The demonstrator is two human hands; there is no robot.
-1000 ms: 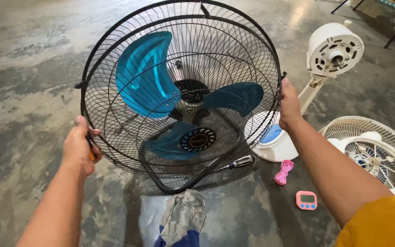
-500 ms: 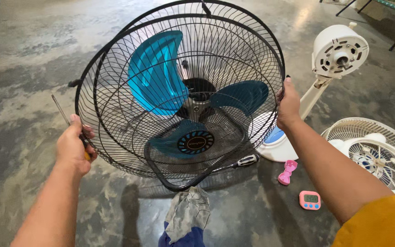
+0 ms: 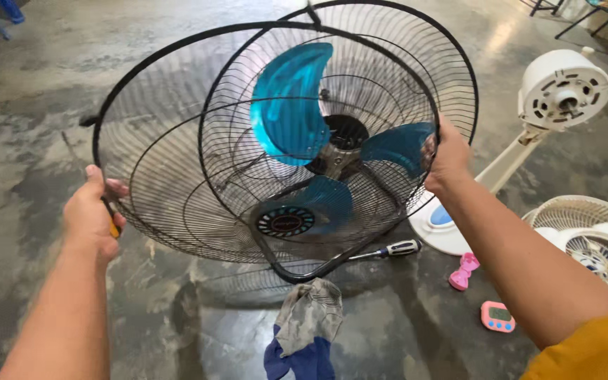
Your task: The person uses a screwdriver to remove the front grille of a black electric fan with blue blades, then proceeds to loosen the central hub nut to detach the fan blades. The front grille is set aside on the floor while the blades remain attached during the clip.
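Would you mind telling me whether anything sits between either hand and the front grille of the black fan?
Nothing visible does: the left hand and right hand both grip the front grille rim directly.

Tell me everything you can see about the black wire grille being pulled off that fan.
The front grille is a round, domed cage of thin black wire that looks like metal, with a dark badge at its hub. It tilts away from the rear guard, swung open to the left, exposing three blue blades. The left hand grips its left rim; the right hand holds the right edge.
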